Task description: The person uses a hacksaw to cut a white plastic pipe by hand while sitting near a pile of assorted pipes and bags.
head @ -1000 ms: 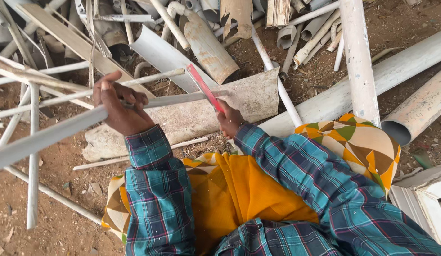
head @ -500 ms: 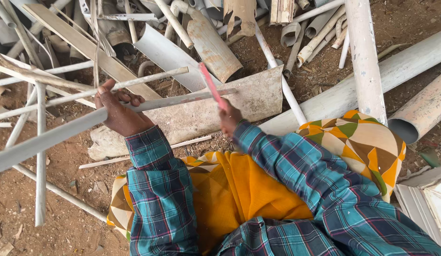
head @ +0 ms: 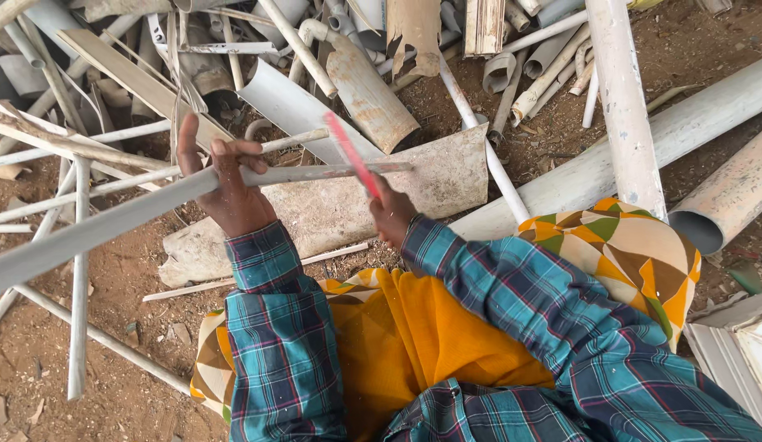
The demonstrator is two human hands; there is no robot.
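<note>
Gripping a long white plastic strip (head: 152, 205), the left hand (head: 225, 184) is closed round it; its free end reaches just past the right hand (head: 391, 214), which is fisted on a red saw blade (head: 352, 155) crossing the strip. Beneath lies a flat dirty slab (head: 430, 184), with piled pipes (head: 365, 90) crowding beyond both hands.

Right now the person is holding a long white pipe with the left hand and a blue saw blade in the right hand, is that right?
Not quite. The blade is pink-red, not blue, as the head view shows. The rest holds: the left hand grips the long white pipe, and the right hand holds the blade across it.
</note>
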